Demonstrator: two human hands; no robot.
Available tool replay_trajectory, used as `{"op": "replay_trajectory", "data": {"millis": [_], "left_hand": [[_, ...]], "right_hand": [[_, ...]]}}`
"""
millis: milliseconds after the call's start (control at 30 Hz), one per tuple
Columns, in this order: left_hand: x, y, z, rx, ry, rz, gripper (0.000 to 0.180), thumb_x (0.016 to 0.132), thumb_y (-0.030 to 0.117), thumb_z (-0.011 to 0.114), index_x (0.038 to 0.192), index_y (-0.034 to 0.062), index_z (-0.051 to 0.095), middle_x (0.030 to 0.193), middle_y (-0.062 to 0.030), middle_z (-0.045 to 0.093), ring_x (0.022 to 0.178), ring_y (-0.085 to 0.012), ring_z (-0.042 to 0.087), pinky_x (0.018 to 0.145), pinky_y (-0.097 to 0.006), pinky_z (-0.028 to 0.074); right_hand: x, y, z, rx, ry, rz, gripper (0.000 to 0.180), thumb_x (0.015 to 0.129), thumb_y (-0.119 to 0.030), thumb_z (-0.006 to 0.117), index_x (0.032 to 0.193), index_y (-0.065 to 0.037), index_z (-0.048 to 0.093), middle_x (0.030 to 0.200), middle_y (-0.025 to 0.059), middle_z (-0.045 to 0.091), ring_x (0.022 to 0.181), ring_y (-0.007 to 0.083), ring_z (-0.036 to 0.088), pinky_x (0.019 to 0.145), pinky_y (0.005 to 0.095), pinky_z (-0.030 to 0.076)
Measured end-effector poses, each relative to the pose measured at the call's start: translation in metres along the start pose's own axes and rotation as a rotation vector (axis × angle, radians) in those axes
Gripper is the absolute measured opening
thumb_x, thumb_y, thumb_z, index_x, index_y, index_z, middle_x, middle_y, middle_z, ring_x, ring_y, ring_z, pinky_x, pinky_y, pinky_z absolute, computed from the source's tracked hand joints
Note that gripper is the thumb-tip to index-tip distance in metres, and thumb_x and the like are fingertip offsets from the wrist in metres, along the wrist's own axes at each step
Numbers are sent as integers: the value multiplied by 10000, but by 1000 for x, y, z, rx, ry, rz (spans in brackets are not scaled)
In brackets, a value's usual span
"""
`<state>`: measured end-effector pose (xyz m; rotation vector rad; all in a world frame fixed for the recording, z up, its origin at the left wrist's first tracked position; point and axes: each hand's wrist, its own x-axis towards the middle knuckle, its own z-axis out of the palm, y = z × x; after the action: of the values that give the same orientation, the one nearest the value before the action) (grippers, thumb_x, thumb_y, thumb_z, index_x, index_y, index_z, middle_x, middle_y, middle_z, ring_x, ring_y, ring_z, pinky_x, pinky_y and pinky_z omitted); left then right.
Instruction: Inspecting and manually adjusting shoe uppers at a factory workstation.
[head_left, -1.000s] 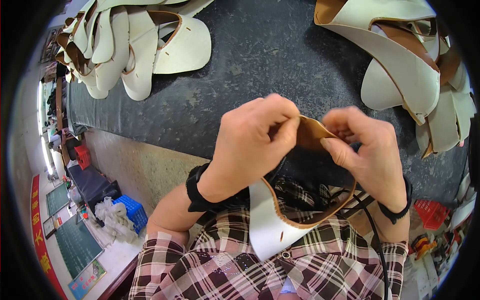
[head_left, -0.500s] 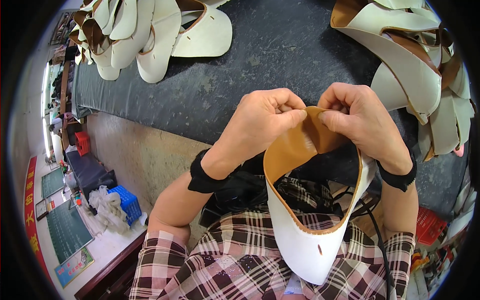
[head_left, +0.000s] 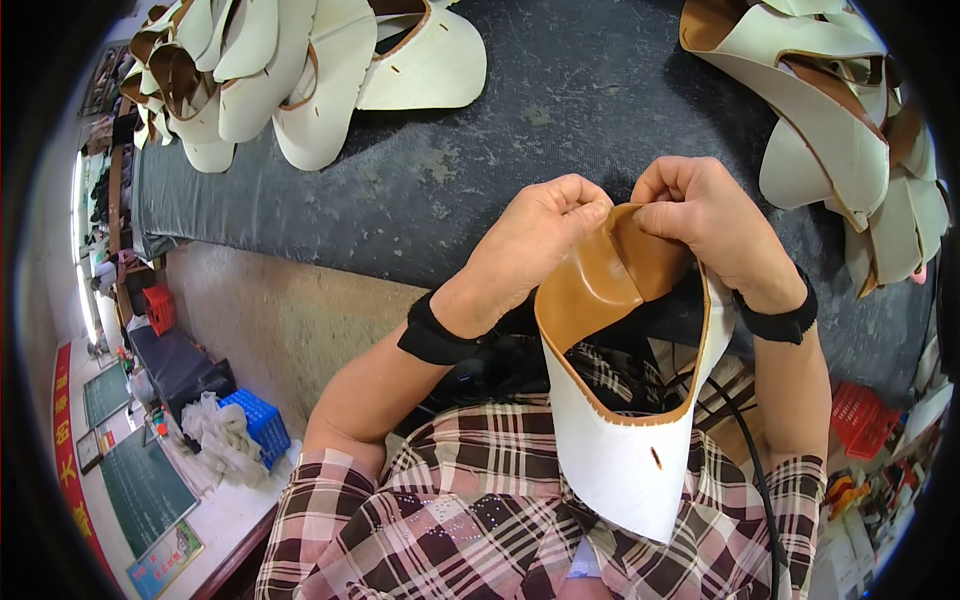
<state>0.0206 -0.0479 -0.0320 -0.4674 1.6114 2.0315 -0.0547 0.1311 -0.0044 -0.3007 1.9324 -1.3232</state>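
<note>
"how is the person's bare left hand point(head_left: 535, 235) set?"
"angled up and inward — thumb against curled forefinger, in a pinch."
"and the bare right hand point(head_left: 715, 225)?"
"just beside it, pinching too, its fingers folded in."
"the arms?"
"the bare left forearm point(head_left: 372, 392) slants inward; the bare right forearm point(head_left: 790, 390) rises more steeply — hands nearly level."

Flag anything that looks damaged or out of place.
Pale scuffs interrupt the black, textured tabletop, likely wear. The brown slit in the held white, tan-lined curved piece seems normal: similar marks show on white, brown-lined pieces piled upper left.
</note>
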Motion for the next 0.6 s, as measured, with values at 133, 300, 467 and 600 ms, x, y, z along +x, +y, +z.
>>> {"op": "replay_trajectory", "data": {"millis": [133,300,467,600], "left_hand": [[-3,9,-7,59,-2,-54,208,946,226,547,928,25,597,810,4,612,723,-37,561,669,-191,467],[-5,19,-17,400,-84,-58,204,935,234,563,887,39,602,801,9,615,722,-32,552,650,-192,451],[-7,27,-21,197,-108,-156,181,926,202,571,846,44,609,798,-3,629,704,-45,572,649,-196,465],[-4,22,-31,-90,-193,-230,168,922,184,570,855,36,612,807,-27,646,682,-68,606,642,-197,489]], "right_hand": [[3,0,6,207,-29,106,98,741,-27,592,801,47,617,676,51,586,587,99,524,523,229,427],[1,-12,13,341,-24,165,83,741,-23,604,797,37,614,687,48,584,588,96,535,526,215,433],[-2,-12,18,365,5,175,65,760,-25,616,805,21,605,695,42,596,575,82,544,517,199,439],[-2,-2,23,469,16,183,59,775,-30,627,812,10,606,685,29,594,548,71,542,485,192,436]]}}
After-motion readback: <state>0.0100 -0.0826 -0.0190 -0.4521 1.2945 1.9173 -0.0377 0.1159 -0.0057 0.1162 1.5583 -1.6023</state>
